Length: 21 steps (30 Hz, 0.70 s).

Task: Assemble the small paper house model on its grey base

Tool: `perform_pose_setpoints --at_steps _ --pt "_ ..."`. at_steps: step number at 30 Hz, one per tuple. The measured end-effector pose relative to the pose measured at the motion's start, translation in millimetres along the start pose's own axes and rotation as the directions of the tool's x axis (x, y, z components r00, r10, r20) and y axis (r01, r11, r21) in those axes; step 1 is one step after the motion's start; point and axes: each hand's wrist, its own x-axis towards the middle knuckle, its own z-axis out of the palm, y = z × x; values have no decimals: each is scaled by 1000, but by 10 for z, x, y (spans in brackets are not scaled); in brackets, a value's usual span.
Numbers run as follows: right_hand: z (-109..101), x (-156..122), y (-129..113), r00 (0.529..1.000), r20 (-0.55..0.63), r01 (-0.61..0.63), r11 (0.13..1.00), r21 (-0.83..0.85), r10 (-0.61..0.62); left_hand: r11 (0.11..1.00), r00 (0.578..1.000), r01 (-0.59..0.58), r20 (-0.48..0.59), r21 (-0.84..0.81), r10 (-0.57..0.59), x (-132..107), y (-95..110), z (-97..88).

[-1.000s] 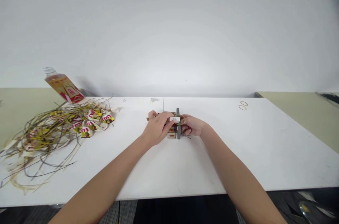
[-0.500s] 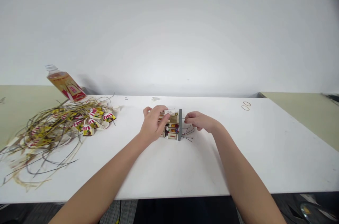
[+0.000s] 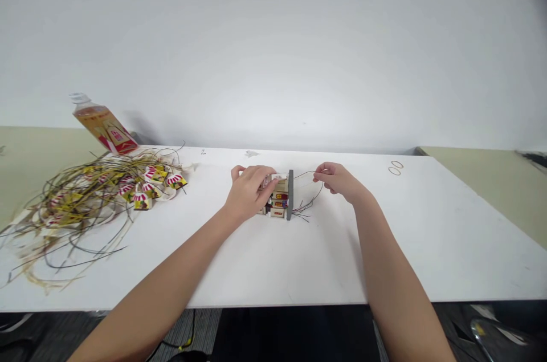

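Note:
A small model house (image 3: 278, 203) with painted windows lies on its side on the white table, its flat grey base (image 3: 290, 195) facing right. My left hand (image 3: 252, 188) is wrapped over the house's left part and hides much of it. Thin dark wires (image 3: 304, 208) come out from the base on the right. Between the fingertips of my right hand (image 3: 335, 181) is pinched a thin wire (image 3: 304, 173), which arcs from the base up to the fingers.
On the left lies a tangled heap of wires (image 3: 85, 191) with several small red-and-white-striped pieces (image 3: 143, 200). Behind it a drink bottle (image 3: 106, 127) leans. Two thin rings (image 3: 395, 167) lie on the white table (image 3: 427, 236) at the right, and a wall stands behind.
My right hand has moved right and slightly up, away from the base, drawing the wire out longer. My left hand stays on the house. The whole view has shifted a little.

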Motion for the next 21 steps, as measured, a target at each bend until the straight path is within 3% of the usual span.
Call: perform_pose_setpoints --at_steps 4,9,12,16,19,21 --pt "-41 -52 -38 999 -12 44 993 113 -43 997 998 -59 -25 42 61 2 15 -2" --pt "-66 -71 -36 998 -30 56 985 162 -52 998 999 -38 16 53 38 -3 17 8" --pt "-58 -44 -2 997 -54 66 996 58 -62 996 998 -54 43 69 51 -15 10 26" --pt "-7 11 68 977 -168 95 972 -213 -132 995 996 -78 40 65 76 -28 7 47" --pt "55 61 124 937 -224 152 890 -430 -269 994 995 -96 15 49 96 -20 10 49" --pt "110 83 137 890 -232 245 841 -483 -393 993 993 -117 34 16 117 -11 11 47"
